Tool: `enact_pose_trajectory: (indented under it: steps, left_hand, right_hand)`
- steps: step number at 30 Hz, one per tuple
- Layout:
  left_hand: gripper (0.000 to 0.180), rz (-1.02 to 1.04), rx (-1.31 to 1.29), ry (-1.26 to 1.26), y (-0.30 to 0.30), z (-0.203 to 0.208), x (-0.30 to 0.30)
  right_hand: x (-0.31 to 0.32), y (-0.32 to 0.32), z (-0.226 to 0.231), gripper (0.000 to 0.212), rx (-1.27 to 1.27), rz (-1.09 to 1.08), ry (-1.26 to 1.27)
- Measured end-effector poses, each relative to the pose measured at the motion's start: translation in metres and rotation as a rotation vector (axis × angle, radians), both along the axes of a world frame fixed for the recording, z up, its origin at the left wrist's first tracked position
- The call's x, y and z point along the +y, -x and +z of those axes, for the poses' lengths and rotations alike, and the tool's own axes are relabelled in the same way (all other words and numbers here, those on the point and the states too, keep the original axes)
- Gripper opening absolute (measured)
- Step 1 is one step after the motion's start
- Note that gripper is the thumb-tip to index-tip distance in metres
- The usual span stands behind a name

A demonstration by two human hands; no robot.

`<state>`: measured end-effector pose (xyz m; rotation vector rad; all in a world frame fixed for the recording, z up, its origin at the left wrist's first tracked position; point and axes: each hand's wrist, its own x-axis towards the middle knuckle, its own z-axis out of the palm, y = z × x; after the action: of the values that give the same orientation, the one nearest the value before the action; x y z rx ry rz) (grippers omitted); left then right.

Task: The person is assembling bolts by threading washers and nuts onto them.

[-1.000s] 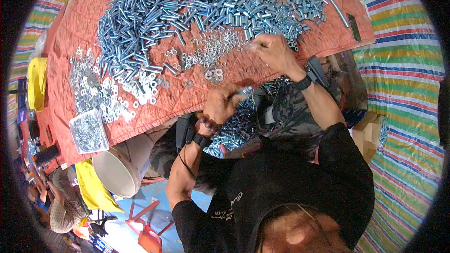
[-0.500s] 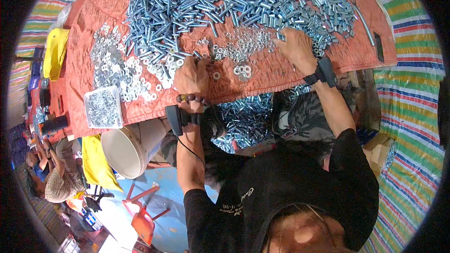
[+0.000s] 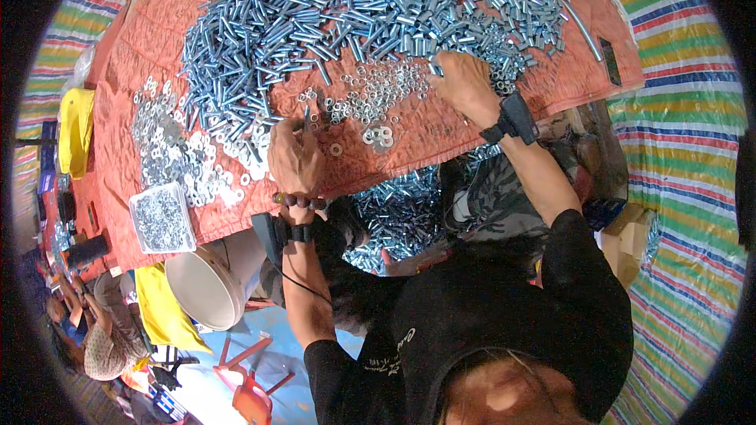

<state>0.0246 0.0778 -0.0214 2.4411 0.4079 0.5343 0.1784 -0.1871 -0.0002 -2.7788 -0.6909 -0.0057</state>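
My left hand is closed in a pinch on a thin metal rod, which points up away from me. Beside it lie flat washers in a spread pile. At the edge of the large metal pile, my right hand is closed with a short metal sleeve between thumb and fingers. Small ring washers lie loose between my hands. Nearer to me is a little group of larger washers. Long rods and short sleeves form the heap beyond both hands.
All this lies on a red cloth-covered table. A clear square tub of small washers stands at its near left corner. Below are a white bucket, more metal parts and a red stool. Another person sits far left.
The whole view has shifted, so the table sits further left. The rod in my left hand now points more upright. My right hand stays by the sleeves and small rings.
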Motion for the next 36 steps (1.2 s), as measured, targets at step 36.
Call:
enact_pose_trajectory:
  steps: [36]
  left_hand:
    - [0.012, -0.182, -0.109, 0.519, 0.007, 0.019, -0.069]
  right_hand:
    - [0.042, 0.053, 0.021, 0.039, 0.379, 0.528, -0.513]
